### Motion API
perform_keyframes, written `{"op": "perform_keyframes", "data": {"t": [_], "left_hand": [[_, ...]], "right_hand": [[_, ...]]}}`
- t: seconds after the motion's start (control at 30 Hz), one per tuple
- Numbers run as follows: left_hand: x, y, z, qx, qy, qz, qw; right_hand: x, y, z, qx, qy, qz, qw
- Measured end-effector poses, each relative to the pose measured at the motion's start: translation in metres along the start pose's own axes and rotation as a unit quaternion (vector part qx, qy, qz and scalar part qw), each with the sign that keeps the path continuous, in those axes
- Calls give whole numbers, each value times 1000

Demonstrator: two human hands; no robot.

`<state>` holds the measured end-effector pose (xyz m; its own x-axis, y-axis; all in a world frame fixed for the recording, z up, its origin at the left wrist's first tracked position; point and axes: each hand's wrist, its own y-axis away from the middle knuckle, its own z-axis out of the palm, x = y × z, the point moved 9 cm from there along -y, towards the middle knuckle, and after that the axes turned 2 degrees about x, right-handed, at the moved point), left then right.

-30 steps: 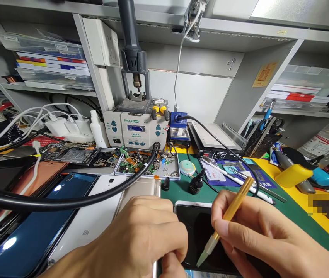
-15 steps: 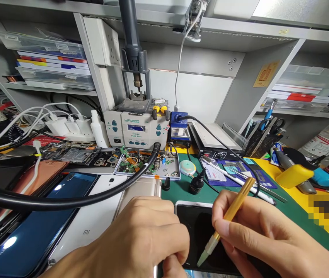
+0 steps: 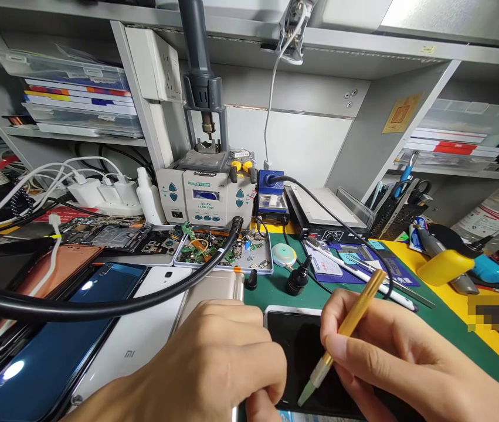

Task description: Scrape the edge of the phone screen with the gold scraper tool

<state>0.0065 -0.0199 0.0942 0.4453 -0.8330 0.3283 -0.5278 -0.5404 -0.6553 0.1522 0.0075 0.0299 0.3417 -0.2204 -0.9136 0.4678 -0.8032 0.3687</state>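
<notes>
Brass-yellow tool: a pen-shaped scraper [image 3: 349, 321] with a pale green tip, pinched between the thumb and fingers of the right hand [image 3: 390, 357]; its tip touches the glass of the black phone [image 3: 302, 351].
Black phone: it lies flat on the green mat [image 3: 341, 296], screen up, right under both hands, its far edge bare.
Left hand: the left hand [image 3: 218, 363] is curled over the left edge of the black phone, fingertips pressing at its lower left corner; whether it clamps the phone or only steadies it I cannot tell.
Right of the black phone: a white stylus [image 3: 363, 275] and tweezers on a blue pad [image 3: 355, 264], then a yellow-handled tool [image 3: 445, 266] farther out.
Behind the black phone: a small black bottle [image 3: 297, 278], a round mint case [image 3: 284, 255], a parts tray [image 3: 225, 249] of circuit boards and the grey soldering station [image 3: 207, 196].
Left of the black phone: a gold phone [image 3: 214, 290], a white phone [image 3: 135, 340] and a blue phone [image 3: 55, 346] lie side by side; a thick black hose [image 3: 112, 305] arcs across above them, clear of the hands.
</notes>
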Motion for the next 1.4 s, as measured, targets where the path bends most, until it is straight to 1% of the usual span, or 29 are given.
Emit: {"op": "perform_keyframes", "data": {"t": [0.1, 0.23, 0.3, 0.37, 0.47, 0.53, 0.7, 0.77, 0.9, 0.97, 1.1, 1.2, 1.33, 1.4], "left_hand": [[2, 4, 0, 2, 27, -6, 1000], [-3, 10, 0, 25, 91, -56, 994], [-6, 10, -1, 34, 104, -70, 992], [-4, 8, -1, 28, 85, -54, 995], [3, 3, 0, 6, 34, -5, 999], [6, 0, 0, 0, 12, 13, 1000], [6, 1, 1, 12, 12, 15, 1000], [6, 5, 0, 23, 29, 5, 999], [2, 10, -4, 56, 58, -39, 996], [3, 10, -6, 64, 48, -37, 996], [6, 3, -2, 28, 24, 12, 999], [2, 0, 1, 6, 16, 23, 1000], [-5, 4, 7, -8, 24, 32, 999], [-7, 7, 9, 1, 49, 37, 998]], "right_hand": [[0, 0, 0, 0, -6, 3, 1000], [2, 0, 0, -2, 0, 6, 1000], [3, 1, 0, -4, 2, 4, 1000], [3, 1, 0, -6, 2, 3, 1000], [4, 0, 1, -10, 9, 0, 1000], [4, 0, 1, -12, 13, -1, 1000], [4, -1, 1, -15, 8, 0, 1000], [4, -1, 1, -15, 7, 1, 1000], [5, -1, 1, -16, 10, 0, 1000], [5, -1, 1, -17, 11, -2, 1000], [3, -1, 2, -15, -3, 1, 1000], [-3, -2, 3, -9, -38, -7, 999], [-7, -3, 3, -2, -55, -18, 998], [-6, -3, 3, -2, -42, -15, 999]]}}
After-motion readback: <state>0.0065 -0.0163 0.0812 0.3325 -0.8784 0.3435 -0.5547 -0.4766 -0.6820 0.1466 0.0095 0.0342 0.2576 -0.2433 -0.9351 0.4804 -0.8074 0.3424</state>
